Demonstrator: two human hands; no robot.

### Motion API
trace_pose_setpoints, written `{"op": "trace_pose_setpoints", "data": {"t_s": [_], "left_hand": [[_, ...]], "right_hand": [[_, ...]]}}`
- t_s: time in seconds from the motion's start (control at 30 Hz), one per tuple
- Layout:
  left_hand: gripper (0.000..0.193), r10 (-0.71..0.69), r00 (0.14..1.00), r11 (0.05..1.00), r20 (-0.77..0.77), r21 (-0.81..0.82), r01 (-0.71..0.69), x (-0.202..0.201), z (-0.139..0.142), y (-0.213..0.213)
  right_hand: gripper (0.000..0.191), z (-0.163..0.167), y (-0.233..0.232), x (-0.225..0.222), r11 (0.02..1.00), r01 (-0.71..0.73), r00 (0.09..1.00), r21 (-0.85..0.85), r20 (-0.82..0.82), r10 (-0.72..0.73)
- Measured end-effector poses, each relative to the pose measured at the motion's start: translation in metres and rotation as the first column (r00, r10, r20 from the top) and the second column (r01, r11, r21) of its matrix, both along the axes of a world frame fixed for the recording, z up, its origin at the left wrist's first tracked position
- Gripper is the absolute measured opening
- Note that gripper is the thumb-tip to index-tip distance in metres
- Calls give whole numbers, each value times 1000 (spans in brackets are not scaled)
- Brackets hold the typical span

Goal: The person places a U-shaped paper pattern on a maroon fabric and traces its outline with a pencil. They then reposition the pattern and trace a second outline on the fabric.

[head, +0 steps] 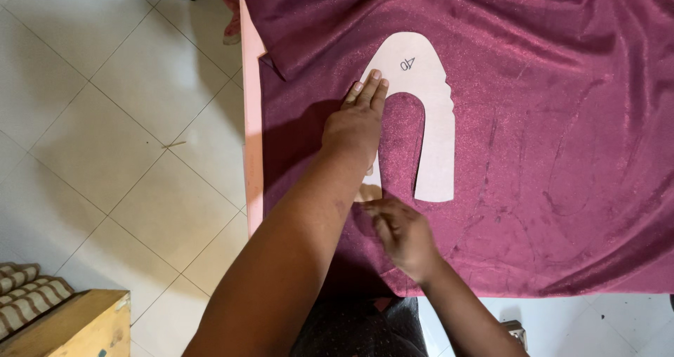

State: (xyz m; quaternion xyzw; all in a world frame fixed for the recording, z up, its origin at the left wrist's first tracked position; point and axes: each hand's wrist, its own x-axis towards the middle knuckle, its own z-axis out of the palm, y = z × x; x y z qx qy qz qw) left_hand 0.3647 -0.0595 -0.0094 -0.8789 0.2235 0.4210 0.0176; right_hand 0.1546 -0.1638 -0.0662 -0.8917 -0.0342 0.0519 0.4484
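Fabric, maroon and shiny, covers the pink worktop. On it lies a pale U-shaped pattern. Left hand presses flat on the pattern's left leg, fingers straight and together. Right hand sits at that leg's lower end, fingers pinched narrow; what they hold is unclear.

Template's left leg — under hand

Both forearms are bare, with no sleeves, rings or watch showing. A dark speckled garment covers the lap.
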Motion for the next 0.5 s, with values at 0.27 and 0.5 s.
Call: {"op": "trace_pose_setpoints", "data": {"t_s": [0.27, 0.5], "left_hand": [[145, -83, 995, 997, 51, -3, 83, 3, 1, 2], [148, -166, 984, 986, 66, 29, 164, 4, 7, 3]], "right_hand": [[15, 0, 12, 3, 988, 13, 996, 154, -87, 1], [17, 11, 4, 6, 1000, 13, 1000, 27, -10, -12]]}}
